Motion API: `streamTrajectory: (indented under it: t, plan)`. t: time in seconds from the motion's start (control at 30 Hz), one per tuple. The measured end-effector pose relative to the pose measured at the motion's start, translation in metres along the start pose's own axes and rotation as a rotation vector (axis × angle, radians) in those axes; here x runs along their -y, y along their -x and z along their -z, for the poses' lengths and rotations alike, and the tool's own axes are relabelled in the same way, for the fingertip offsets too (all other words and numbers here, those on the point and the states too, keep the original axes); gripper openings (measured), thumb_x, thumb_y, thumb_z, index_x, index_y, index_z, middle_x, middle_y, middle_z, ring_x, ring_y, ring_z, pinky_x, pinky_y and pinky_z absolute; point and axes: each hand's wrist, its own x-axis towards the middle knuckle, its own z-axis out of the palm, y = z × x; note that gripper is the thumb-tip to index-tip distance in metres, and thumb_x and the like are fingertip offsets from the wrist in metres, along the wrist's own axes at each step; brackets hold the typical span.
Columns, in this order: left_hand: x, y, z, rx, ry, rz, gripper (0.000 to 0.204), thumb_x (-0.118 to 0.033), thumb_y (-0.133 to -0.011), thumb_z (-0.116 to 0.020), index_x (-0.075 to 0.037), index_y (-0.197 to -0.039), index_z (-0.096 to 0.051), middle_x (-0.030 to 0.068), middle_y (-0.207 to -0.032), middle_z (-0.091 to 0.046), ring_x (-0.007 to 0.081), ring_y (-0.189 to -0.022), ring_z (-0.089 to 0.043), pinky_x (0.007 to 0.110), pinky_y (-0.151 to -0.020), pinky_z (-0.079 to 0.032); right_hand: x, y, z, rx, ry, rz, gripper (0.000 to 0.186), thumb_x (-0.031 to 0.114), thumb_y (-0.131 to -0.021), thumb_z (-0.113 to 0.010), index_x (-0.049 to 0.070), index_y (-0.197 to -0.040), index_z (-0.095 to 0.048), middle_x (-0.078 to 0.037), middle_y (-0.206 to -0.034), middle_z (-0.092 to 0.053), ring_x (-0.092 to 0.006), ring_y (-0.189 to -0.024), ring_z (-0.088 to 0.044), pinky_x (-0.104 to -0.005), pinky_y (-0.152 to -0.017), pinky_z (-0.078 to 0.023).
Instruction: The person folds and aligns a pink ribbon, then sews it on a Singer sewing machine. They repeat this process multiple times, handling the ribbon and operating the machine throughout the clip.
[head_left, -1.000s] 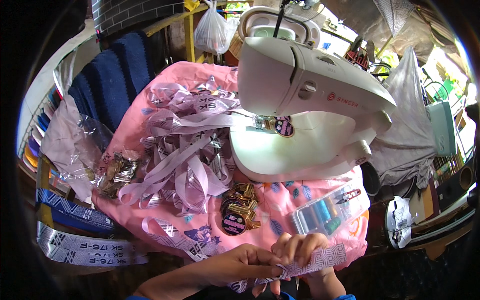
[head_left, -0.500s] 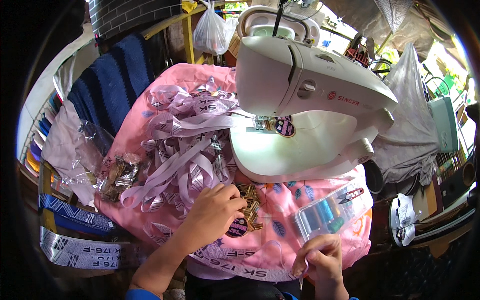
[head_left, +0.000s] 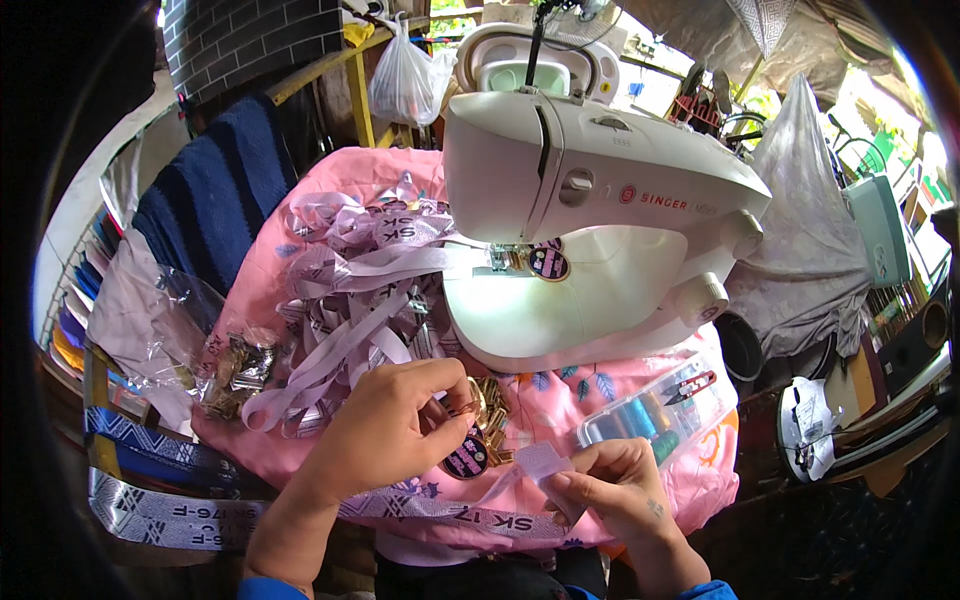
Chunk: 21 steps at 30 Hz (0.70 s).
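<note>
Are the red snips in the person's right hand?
No, the red snips lie on the clear plastic box, while the right hand pinches a lilac ribbon end.

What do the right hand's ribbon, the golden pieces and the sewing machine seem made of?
Ribbon: probably synthetic fabric, smooth, satiny; it bends in flat folds.
Golden pieces: likely metal, polished, from bright glints; plated plastic possible.
Sewing machine: apparently plastic casing, glossy; smooth moulded curves.
</note>
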Motion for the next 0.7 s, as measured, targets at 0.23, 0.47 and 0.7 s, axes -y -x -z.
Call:
streamTrajectory:
  t: [0.23, 0.47, 0.7]
  plan:
    - [0.022, 0.019, -0.028, 0.030, 1.133, 0.166, 0.018, 0.000, -0.085, -0.063, -0.003, -0.094, -0.049, 0.0196, -0.098, -0.066, 0.0208, -0.078, -0.068, 0.033, -0.069, -0.061, 0.014, -0.006, -0.011, 0.063, 0.103, -0.075, 0.013, 0.002, -0.080, -0.072, -0.010, -0.080, -0.066, -0.015, -0.069, -0.067, -0.0152, -0.056, -0.063, -0.0250, -0.052, -0.051]
    - [0.030, 0.037, -0.056, -0.009, 1.215, 0.051, 0.037, 0.005, -0.080, -0.068, -0.002, -0.111, -0.049, 0.0199, -0.121, -0.060, 0.0190, -0.101, -0.064, 0.033, -0.087, -0.055, 0.018, -0.008, -0.009, 0.080, 0.164, -0.081, 0.014, 0.003, -0.080, -0.072, -0.008, -0.077, -0.065, -0.014, -0.068, -0.067, -0.0143, -0.055, -0.063, -0.0241, -0.051, -0.052]
    - [0.029, 0.040, -0.062, -0.086, 1.030, -0.045, 0.037, 0.007, -0.081, -0.068, -0.001, -0.112, -0.048, 0.0187, -0.122, -0.060, 0.0137, -0.101, -0.063, 0.027, -0.088, -0.053, 0.019, -0.010, -0.006, 0.057, 0.207, -0.091, 0.013, 0.002, -0.080, -0.072, -0.008, -0.077, -0.064, -0.015, -0.069, -0.067, -0.0139, -0.054, -0.063, -0.0231, -0.051, -0.052]
